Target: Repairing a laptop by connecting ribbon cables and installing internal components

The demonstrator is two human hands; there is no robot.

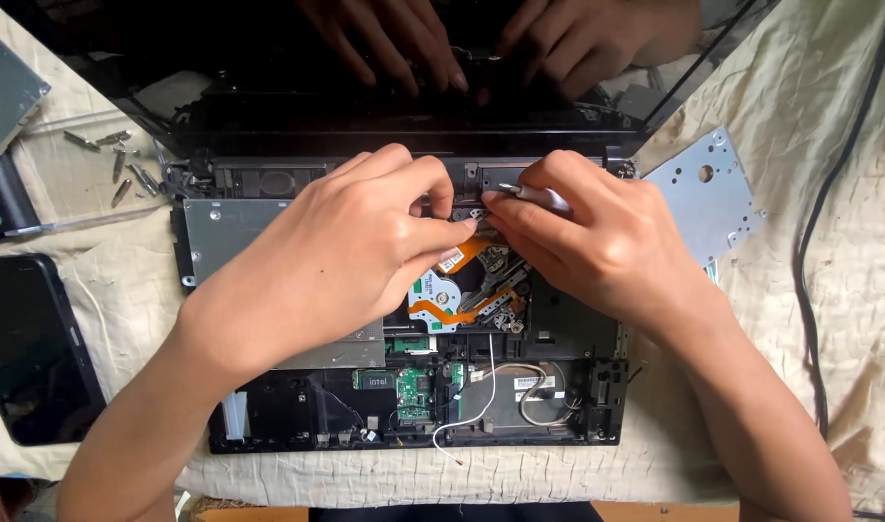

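Spread over a cream quilted cloth (829, 290): an opened black laptop chassis (413, 425), screen (297, 68) tilted back and mirroring both hands. Inside, largest to smallest: a grey metal plate (225, 232) at left, a green circuit board (415, 391), an orange ribbon cable (462, 253) by a white disc-shaped part.

Midway through stripping the internals, seemingly at a small fastener near the hinge bar. Left hand (336, 261) curled, thumb and forefinger pinched tight on a tiny part just above the ribbon. Right hand (597, 242) closed round a slim silver-handled screwdriver (539, 198), tip aimed at that same spot, touching or nearly so; cannot tell which.

Next move likely needs a steady tip and a firm pinch, without snagging the ribbon.

Cramped at the hinge; open room right, near a loose perforated metal bracket (708, 198) and a black cable (810, 251). Left: loose screws (123, 164), a dark tablet (27, 348).
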